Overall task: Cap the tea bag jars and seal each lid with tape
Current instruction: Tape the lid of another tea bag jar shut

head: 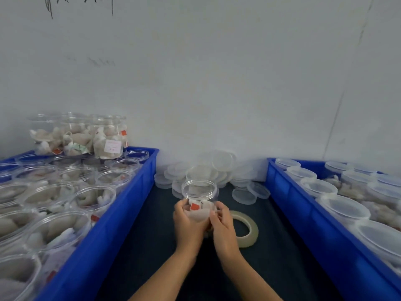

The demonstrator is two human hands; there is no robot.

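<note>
From the head view, I hold one open jar (199, 199) of tea bags between both hands above the middle of the dark table (152, 246). My left hand (188, 222) wraps its fingers round the jar's left side, and my right hand (222, 227) curls round its right side, so both are grasping the jar. Its mouth is uncapped and tilts slightly away from me; a red tag shows through the clear wall. The roll of tape (246, 229) lies flat on the table just beside my right hand. A heap of loose clear lids (208, 172) sits at the table's far edge against the wall. Along the left edge stands a blue bin (121, 213) of uncapped filled jars, with a few more jars stacked at its far end. Along the right edge a second blue bin (303, 213) holds jars with lids on.
</note>
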